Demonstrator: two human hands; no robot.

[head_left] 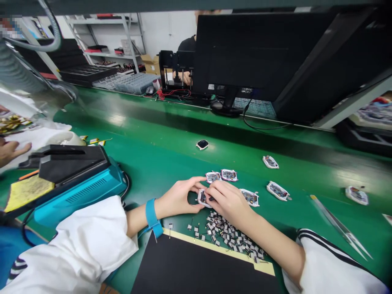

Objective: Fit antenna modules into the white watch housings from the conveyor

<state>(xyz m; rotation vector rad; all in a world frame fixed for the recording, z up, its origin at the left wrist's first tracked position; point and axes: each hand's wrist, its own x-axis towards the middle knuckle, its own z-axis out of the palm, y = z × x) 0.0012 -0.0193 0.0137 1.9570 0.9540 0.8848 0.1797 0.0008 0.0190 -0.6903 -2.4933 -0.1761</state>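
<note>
My left hand [179, 198], with a blue wrist strap [151, 214] on, grips an open watch case [201, 197] between thumb and fingers. Over the same case my right hand [228, 200] is pinched closed; a small dark piece shows at its fingertips, too small to name. Two more open watch cases with bare circuit boards, one being a pinkish-rimmed case [229, 175], lie just beyond the hands. Another open case [249, 197] sits partly behind my right hand. Below the hands spreads a heap of small grey metal parts with thin leads [228, 232].
Tweezers [339, 226] lie at the right, near several more watch cases [278, 190]. A black-screened watch [202, 144] rests farther back. A black mat [202, 265] is in front, a teal soldering station [82, 188] at left. Behind stands a monitor [239, 53]; another person's hand [12, 151] is at far left.
</note>
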